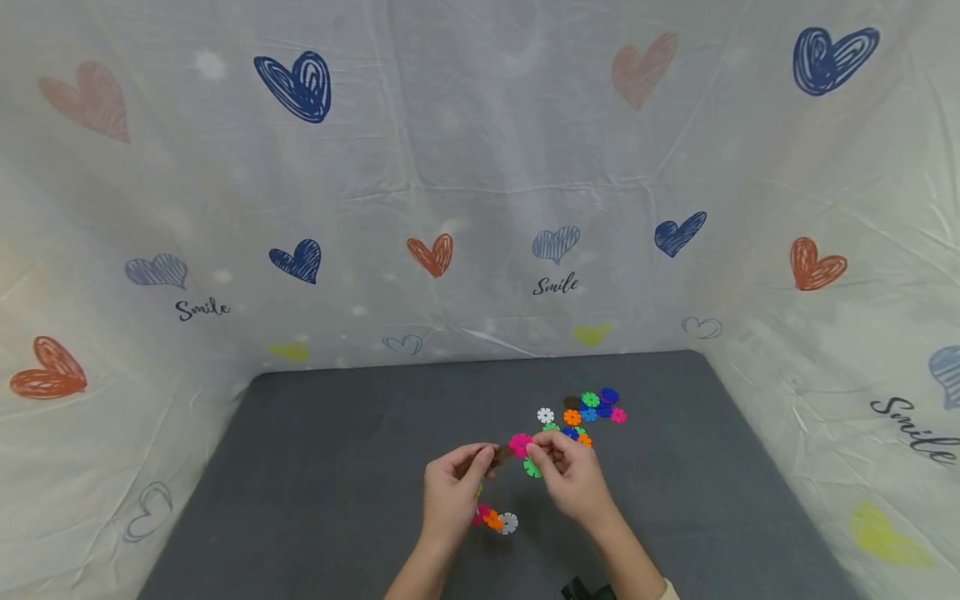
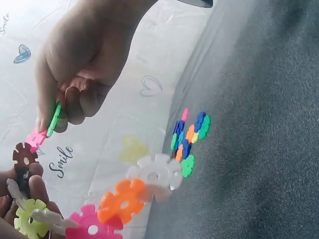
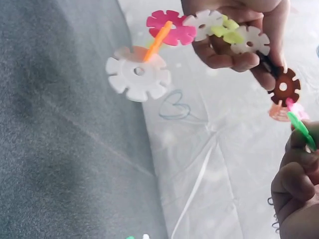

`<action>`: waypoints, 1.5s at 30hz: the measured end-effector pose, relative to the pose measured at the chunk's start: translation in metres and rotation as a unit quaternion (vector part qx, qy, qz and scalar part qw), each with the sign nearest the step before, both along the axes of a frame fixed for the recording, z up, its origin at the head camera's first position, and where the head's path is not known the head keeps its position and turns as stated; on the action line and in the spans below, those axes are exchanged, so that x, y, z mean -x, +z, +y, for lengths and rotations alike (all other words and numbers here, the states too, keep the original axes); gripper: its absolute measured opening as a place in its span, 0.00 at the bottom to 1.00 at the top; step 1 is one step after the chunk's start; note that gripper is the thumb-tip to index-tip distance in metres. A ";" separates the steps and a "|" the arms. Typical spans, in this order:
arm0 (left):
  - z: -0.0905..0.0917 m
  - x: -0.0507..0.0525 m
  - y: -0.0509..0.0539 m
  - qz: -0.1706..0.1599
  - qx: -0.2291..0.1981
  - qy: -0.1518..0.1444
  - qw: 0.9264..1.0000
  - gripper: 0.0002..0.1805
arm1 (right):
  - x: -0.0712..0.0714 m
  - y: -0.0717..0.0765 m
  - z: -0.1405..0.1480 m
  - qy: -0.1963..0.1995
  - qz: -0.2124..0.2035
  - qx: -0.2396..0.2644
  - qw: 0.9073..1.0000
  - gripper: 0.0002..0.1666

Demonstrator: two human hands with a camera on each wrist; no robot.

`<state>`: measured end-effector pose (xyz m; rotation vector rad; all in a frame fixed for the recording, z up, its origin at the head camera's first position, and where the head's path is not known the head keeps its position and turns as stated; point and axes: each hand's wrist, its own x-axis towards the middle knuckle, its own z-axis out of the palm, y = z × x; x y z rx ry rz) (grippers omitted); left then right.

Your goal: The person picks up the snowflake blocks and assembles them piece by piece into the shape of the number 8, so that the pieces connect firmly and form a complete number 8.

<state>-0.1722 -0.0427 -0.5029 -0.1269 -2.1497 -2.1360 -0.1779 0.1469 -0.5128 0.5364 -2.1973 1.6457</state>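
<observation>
The hands hold a chain [image 2: 118, 193] of notched discs above the desk [image 1: 337, 458]. The left hand [image 1: 448, 493] pinches it around a black disc [image 3: 268, 64], next to a brown disc [image 3: 285, 94]. The right hand [image 1: 576, 483] pinches a green disc [image 2: 54, 120] at the pink disc [image 1: 520, 444] beside the brown one. The chain's other end hangs below the left hand, ending in a white disc [image 1: 510, 523]. Loose discs [image 1: 572, 417] lie beyond the right hand.
</observation>
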 end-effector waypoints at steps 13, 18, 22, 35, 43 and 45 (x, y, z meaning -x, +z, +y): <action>0.001 0.001 0.000 -0.007 0.021 -0.003 1.000 0.09 | 0.004 0.001 0.010 0.009 0.019 -0.026 0.999 0.06; -0.006 0.006 -0.003 -0.077 -0.033 0.037 0.996 0.12 | 0.023 -0.021 0.041 -0.148 -0.122 -0.093 0.977 0.06; -0.009 0.008 -0.006 -0.118 -0.068 0.022 0.990 0.14 | 0.037 -0.041 0.065 -0.196 -0.271 -0.197 0.921 0.14; -0.004 0.004 -0.001 -0.039 -0.016 -0.035 0.998 0.12 | -0.002 0.019 0.023 0.004 -0.138 0.086 0.987 0.13; -0.001 0.001 0.001 0.041 -0.002 -0.057 0.998 0.08 | -0.011 0.020 0.002 0.031 -0.041 0.111 0.992 0.08; 0.000 0.001 0.001 0.044 0.001 -0.056 0.997 0.07 | -0.010 0.019 0.001 0.019 -0.037 0.109 0.993 0.08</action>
